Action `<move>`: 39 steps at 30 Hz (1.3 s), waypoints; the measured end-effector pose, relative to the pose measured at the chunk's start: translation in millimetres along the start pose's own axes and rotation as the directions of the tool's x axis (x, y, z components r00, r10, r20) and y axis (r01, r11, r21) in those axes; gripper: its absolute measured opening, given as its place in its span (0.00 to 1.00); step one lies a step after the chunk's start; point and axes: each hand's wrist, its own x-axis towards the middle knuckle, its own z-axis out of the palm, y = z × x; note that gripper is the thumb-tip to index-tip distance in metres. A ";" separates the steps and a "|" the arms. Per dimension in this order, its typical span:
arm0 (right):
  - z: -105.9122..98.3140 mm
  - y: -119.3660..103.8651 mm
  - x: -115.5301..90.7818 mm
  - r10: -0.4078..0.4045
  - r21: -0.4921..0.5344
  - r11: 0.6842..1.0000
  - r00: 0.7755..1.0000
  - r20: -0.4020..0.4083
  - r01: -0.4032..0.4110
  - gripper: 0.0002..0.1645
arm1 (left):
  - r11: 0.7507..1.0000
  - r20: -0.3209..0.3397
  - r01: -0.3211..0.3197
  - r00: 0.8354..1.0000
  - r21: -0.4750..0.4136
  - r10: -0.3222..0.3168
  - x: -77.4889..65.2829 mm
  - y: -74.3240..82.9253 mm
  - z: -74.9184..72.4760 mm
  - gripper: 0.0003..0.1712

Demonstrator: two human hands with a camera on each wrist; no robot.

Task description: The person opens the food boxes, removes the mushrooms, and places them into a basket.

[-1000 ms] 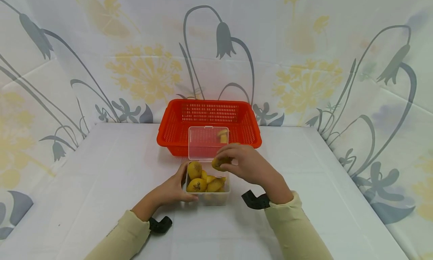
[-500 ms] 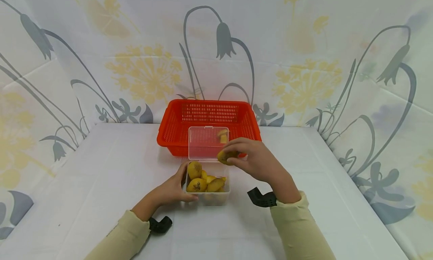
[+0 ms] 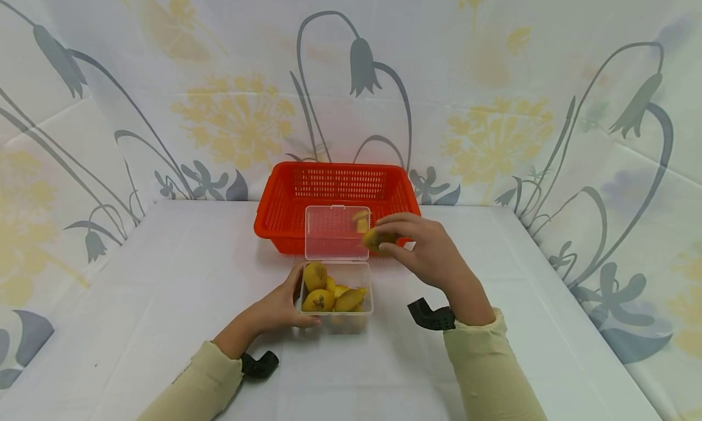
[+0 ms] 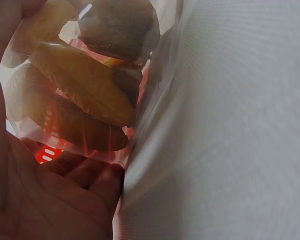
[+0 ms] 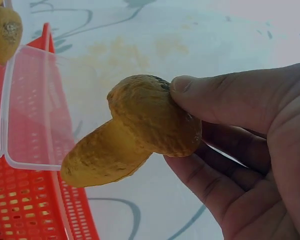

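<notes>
In the head view my left hand [image 3: 280, 305] grips the left side of a clear plastic box [image 3: 347, 323], thumb at the front and fingers behind. Several yellow-brown mushroom-like pieces [image 3: 320, 300] lie inside it, and they show through the wall in the left wrist view. Its hinged lid [image 3: 329, 233] stands raised at the back. My right hand [image 3: 430, 250] pinches a yellow-brown mushroom [image 5: 145, 120] by its cap, between thumb and fingers, stem pointing away. That hand is up beside the lid, overlapping the front right of the red basket [image 3: 265, 228].
The red slotted basket stands behind the box, against the flower-printed backdrop [image 3: 236, 116]. Through the lid a pale yellow mushroom [image 3: 362, 222] shows in the basket. A white cloth [image 3: 192, 275] covers the table. Each wrist wears a black camera mount [image 3: 430, 316].
My right hand has moved right and away from me with the mushroom, from over the box to beside its lid. The left hand and the box have stayed put.
</notes>
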 end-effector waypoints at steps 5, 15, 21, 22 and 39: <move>0.3 2.4 0.1 -0.005 0.004 1.000 0.999 -0.038 0.005 0.16 | 1.000 -0.002 0.005 1.000 -0.001 -0.005 -0.2 -0.4 -0.3 0.66; 7.7 9.8 2.4 0.016 -0.018 1.000 0.994 -0.111 -0.018 0.14 | 1.000 0.003 0.004 1.000 -0.002 -0.004 0.2 -2.7 -0.1 0.66; 14.3 18.4 4.4 0.045 -0.044 0.998 0.986 -0.162 -0.053 0.13 | 1.000 0.009 -0.019 1.000 -0.017 0.020 0.8 -4.1 -0.1 0.65; 15.8 20.3 4.9 0.049 -0.045 0.997 0.984 -0.170 -0.058 0.13 | 1.000 0.010 -0.021 1.000 -0.019 0.021 0.8 -4.1 -0.1 0.65; 40.6 49.9 10.9 0.126 0.031 0.992 0.943 -0.309 -0.122 0.16 | 1.000 0.004 0.003 1.000 -0.017 -0.003 -0.5 -2.5 0.0 0.65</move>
